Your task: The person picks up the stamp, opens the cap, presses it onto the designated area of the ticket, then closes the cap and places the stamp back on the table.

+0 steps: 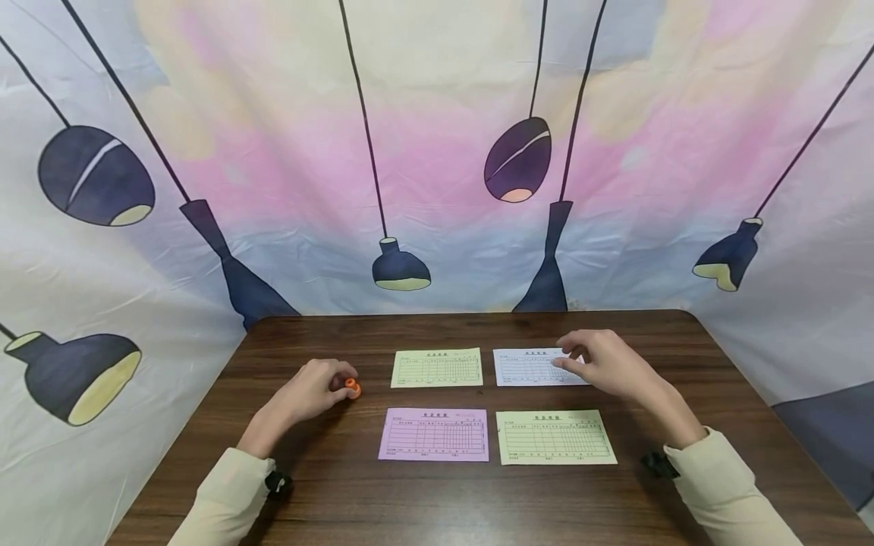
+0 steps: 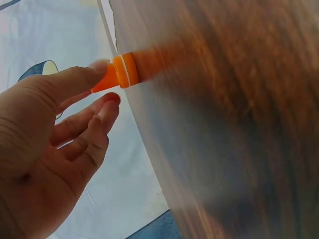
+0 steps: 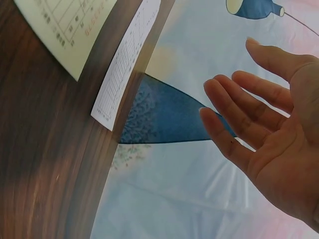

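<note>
On the left of the table, my left hand (image 1: 315, 388) pinches a small orange stamp (image 1: 352, 387) between thumb and finger. Its flared base with a thin pale ring (image 2: 128, 69) is down at the wood in the left wrist view; whether it touches cannot be told. My right hand (image 1: 604, 362) is over the right end of a white printed slip (image 1: 522, 368), fingers loosely bent and holding nothing. Left of that slip lies a pale green slip (image 1: 437, 368). Nearer to me are a purple slip (image 1: 433, 434) and another pale green one (image 1: 557, 437).
The slips lie in two rows on a dark wooden table (image 1: 328, 493). Behind its far edge hangs a pastel cloth (image 1: 451, 129) printed with dark lamps. Dark bands sit at both wrists, by the pale sleeves.
</note>
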### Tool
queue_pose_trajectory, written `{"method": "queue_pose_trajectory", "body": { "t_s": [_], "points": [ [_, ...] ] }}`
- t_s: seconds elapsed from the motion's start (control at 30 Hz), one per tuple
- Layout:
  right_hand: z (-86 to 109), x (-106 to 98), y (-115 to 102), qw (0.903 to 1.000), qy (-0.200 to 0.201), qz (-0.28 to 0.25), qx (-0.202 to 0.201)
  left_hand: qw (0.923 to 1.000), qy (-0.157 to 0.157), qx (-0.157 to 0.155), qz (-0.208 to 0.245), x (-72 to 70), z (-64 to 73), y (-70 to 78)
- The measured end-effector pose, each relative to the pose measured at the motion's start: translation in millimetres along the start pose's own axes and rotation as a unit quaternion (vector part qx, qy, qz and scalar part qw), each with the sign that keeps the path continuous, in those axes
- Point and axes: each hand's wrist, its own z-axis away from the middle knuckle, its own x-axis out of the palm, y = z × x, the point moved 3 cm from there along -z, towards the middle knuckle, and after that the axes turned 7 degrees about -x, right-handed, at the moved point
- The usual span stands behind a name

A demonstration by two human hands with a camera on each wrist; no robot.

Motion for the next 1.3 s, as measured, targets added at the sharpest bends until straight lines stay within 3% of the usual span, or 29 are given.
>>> {"method": "queue_pose_trajectory", "body": {
  "t_s": [0.3,0.53,0.77,1.0,1.17,1.3],
  "points": [
    [0.5,8.8,-5.1,0.9999,-0.008,-0.007,-0.011,0.9998,0.008,-0.010,0.015,2.7,1.7,-0.4],
    [-3.9,13.9,-13.9,0.9993,-0.007,-0.005,-0.038,0.9968,0.024,-0.017,0.075,-1.9,4.8,6.4],
    [-9.7,15.8,-25.5,0.9983,-0.012,-0.021,-0.054,0.9841,0.041,-0.039,0.169,-4.2,7.1,16.3],
    [-17.8,18.4,-36.2,0.9979,-0.003,-0.037,-0.054,0.9791,0.057,-0.051,0.189,-4.2,6.7,26.6],
    [-26.5,22.7,-45.9,0.9963,0.007,-0.057,-0.064,0.9660,0.059,-0.055,0.246,-1.7,7.5,35.7],
    [-32.6,28.7,-53.2,0.9949,0.008,-0.072,-0.070,0.9546,0.053,-0.040,0.290,0.9,8.3,44.0]
  ]
}}
